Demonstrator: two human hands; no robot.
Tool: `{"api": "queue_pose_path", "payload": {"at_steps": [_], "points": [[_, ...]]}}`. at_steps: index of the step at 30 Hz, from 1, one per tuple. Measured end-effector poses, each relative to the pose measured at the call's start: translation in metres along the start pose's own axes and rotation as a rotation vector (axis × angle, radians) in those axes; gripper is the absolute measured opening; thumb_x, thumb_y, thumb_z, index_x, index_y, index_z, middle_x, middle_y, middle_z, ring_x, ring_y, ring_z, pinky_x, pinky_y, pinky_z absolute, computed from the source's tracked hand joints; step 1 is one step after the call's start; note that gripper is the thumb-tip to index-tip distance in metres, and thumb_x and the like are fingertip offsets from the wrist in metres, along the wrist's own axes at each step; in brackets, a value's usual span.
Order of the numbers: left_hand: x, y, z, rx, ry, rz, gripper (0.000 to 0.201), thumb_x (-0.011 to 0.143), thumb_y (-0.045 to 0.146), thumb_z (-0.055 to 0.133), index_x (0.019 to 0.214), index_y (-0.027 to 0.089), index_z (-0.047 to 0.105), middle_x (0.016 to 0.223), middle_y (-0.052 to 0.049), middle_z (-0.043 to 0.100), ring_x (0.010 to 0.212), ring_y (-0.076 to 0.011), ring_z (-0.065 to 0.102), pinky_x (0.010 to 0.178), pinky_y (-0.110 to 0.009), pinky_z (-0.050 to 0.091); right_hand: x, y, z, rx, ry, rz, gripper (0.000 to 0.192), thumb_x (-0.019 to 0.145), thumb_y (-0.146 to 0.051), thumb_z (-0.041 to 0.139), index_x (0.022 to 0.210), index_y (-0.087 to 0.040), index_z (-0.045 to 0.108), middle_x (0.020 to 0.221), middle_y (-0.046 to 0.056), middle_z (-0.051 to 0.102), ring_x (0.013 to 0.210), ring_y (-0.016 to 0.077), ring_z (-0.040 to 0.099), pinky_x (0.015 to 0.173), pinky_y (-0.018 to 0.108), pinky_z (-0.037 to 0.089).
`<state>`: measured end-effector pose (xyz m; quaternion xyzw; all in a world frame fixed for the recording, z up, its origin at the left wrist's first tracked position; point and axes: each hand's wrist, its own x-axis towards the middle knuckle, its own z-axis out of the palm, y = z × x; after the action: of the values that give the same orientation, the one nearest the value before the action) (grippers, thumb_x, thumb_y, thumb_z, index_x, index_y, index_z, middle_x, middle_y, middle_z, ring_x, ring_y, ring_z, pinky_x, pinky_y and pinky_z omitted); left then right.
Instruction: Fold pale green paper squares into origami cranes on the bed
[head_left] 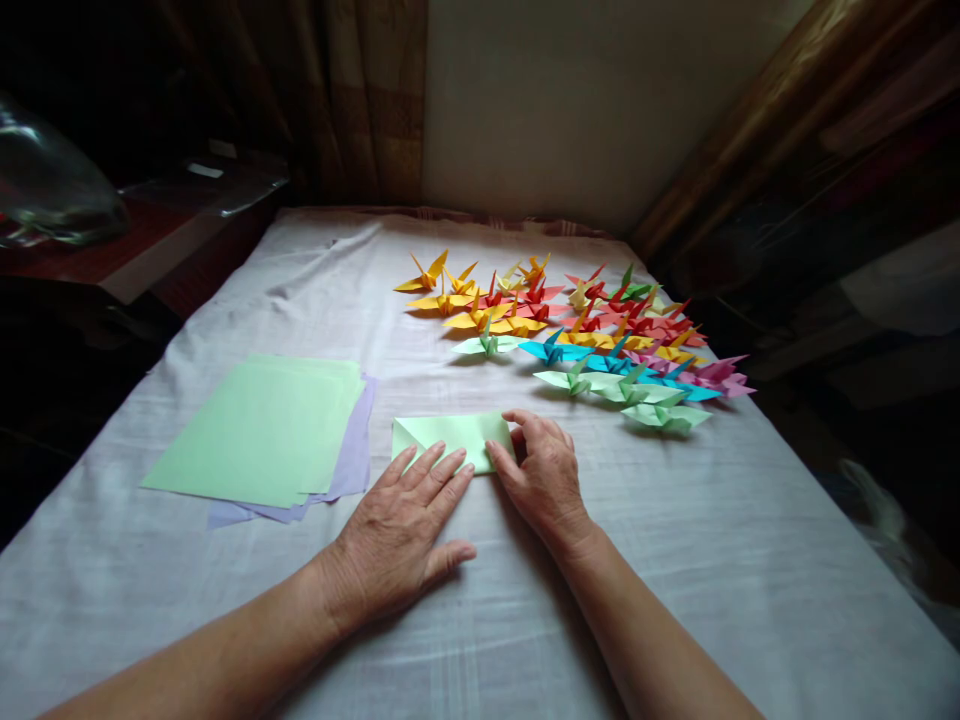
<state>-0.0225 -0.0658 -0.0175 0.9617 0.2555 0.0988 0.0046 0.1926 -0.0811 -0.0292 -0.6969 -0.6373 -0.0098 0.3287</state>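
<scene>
Bare forearms (225, 650) reach over wrinkled white cloth (465, 640), brown curtains (390, 110) beyond.

One folded sheet (459, 430), one stack (255, 430), twenty-plus cranes (576, 381)

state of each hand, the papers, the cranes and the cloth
Green paper: folded, flat
Left hand: palm down, fingers on paper
Right hand: fingers bent, thumb on paper
Green sheets: stacked, flat
Lilac sheets: partly covered
Paper cranes: folded, wings spread
White cloth: spread, wrinkled
</scene>
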Motion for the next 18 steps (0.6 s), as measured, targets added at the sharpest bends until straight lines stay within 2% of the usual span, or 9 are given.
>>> {"api": "queue_pose_path", "payload": {"at_steps": [10,18], "points": [[-0.0004,-0.0002,0.0007,-0.059,-0.046,-0.038,0.070,0.097,0.066,0.036,0.148,0.019,0.046,0.154,-0.009,0.048,0.143,-0.0300,0.040,0.119,-0.047,0.022,0.0010,-0.0022,-0.0031,0.018,-0.051,0.016,0.015,0.087,-0.028,0.062,0.100,-0.022,0.065,0.083,0.004,0.069,0.085,0.0221,0.060,0.084,0.035,0.039],[-0.0001,-0.0002,0.0001,-0.067,-0.056,-0.034,0.069,0.097,0.064,0.039,0.148,0.018,0.046,0.153,-0.009,0.048,0.142,-0.0309,0.041,0.119,-0.048,0.023,0.0014,-0.0037,-0.0043,-0.004,-0.050,0.014,0.013,0.087,-0.028,0.062,0.097,-0.022,0.065,0.080,0.003,0.067,0.086,0.0224,0.058,0.083,0.034,0.038]]}}
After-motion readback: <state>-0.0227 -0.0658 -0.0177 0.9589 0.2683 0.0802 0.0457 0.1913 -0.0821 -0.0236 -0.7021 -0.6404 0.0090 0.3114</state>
